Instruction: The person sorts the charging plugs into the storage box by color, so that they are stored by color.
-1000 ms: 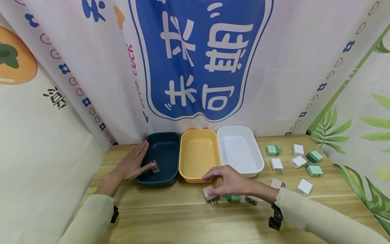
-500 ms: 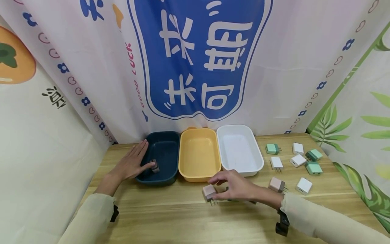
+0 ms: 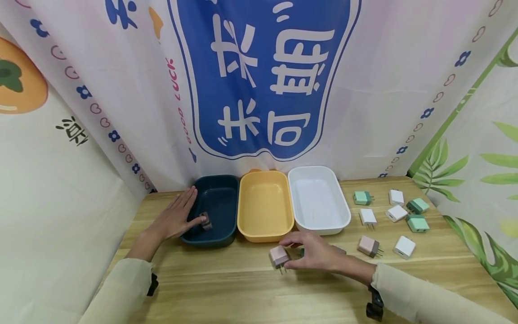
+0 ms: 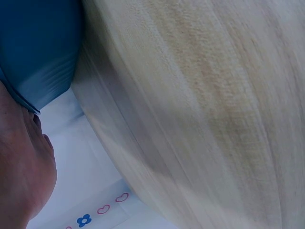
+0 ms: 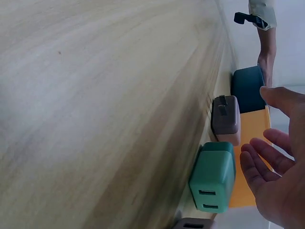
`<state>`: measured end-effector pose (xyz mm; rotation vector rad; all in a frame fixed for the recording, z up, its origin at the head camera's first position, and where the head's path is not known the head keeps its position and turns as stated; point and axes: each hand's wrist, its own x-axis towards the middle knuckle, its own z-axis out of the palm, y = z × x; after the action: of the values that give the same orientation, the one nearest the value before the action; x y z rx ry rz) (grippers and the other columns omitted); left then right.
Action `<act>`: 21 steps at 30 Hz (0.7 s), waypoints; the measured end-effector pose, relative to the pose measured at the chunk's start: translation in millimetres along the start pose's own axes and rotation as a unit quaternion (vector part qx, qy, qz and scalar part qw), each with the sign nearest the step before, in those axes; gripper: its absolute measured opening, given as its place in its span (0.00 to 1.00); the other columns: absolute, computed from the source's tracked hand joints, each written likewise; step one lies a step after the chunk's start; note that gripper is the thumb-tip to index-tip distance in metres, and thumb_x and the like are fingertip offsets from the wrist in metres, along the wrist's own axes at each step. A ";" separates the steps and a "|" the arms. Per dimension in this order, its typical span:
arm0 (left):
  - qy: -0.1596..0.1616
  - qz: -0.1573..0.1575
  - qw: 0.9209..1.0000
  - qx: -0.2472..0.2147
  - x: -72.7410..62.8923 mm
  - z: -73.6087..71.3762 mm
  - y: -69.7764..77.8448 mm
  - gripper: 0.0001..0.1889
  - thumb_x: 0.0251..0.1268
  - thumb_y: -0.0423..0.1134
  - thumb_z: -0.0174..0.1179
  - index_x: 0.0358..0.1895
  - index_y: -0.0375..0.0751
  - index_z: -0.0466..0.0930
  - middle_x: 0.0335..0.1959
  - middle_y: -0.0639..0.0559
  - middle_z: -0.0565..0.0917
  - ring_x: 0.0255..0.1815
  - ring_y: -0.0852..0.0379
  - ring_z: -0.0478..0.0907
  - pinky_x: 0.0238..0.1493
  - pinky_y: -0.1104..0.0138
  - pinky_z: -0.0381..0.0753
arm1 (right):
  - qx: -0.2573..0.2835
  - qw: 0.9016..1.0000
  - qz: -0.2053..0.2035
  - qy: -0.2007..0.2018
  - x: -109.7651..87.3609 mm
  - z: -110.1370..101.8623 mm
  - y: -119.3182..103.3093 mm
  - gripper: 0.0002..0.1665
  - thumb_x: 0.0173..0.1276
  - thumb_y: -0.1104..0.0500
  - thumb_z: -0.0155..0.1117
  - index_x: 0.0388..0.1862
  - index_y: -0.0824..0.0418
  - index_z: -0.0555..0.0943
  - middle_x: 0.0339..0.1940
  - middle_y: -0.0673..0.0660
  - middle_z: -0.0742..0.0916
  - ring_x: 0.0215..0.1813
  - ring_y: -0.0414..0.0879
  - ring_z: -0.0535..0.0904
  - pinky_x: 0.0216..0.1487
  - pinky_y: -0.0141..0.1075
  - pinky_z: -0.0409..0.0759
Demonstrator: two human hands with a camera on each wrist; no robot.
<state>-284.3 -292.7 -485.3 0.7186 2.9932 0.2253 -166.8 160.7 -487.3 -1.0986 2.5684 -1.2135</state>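
My left hand lies with straight fingers along the left rim of the navy tray. Its thumb reaches inside, over a dark brownish charger plug; whether it presses on it I cannot tell. The right hand is spread around a pink-and-brown charger plug on the table, thumb and fingers loosely curved. In the right wrist view a gap shows between those fingers and the pink plug. Beneath the palm sits a green charger plug, mostly hidden in the head view.
A yellow tray and a white tray stand beside the navy one. Several white and green plugs lie at the right, among them a white plug and another pink-brown plug. A printed curtain hangs behind.
My right hand shifted slightly right and nearer, then back a little left around the pink plug, which has stayed in place. The left hand has not moved.
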 end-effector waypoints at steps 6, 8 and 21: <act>-0.003 0.000 1.000 -0.005 -0.9 1.2 -1.6 0.55 0.77 0.69 0.52 0.86 0.31 0.40 0.88 0.35 0.40 0.88 0.34 0.41 0.85 0.39 0.40 | -0.008 1.000 0.008 0.012 -0.6 6.8 5.0 0.27 0.61 0.55 0.84 0.57 0.64 0.87 0.57 0.55 0.90 0.54 0.50 0.88 0.56 0.40 0.88; -0.004 -0.001 1.000 -0.004 -0.9 0.9 -1.2 0.55 0.76 0.70 0.52 0.86 0.31 0.40 0.88 0.35 0.40 0.88 0.34 0.41 0.85 0.40 0.40 | -0.010 1.000 0.006 0.019 -0.7 8.7 6.7 0.27 0.60 0.55 0.85 0.56 0.63 0.87 0.56 0.55 0.91 0.54 0.51 0.88 0.56 0.41 0.88; -0.003 -0.003 1.000 0.000 -1.4 0.3 -0.8 0.56 0.75 0.70 0.53 0.86 0.31 0.41 0.89 0.36 0.40 0.88 0.35 0.41 0.86 0.41 0.39 | -0.012 1.000 0.014 0.013 1.9 18.6 11.7 0.27 0.59 0.59 0.85 0.57 0.62 0.88 0.56 0.55 0.91 0.55 0.46 0.87 0.57 0.40 0.87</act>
<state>-283.4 -294.1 -485.7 0.7088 2.9898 0.2239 -168.0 152.6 -507.8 -1.0549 2.6148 -1.2014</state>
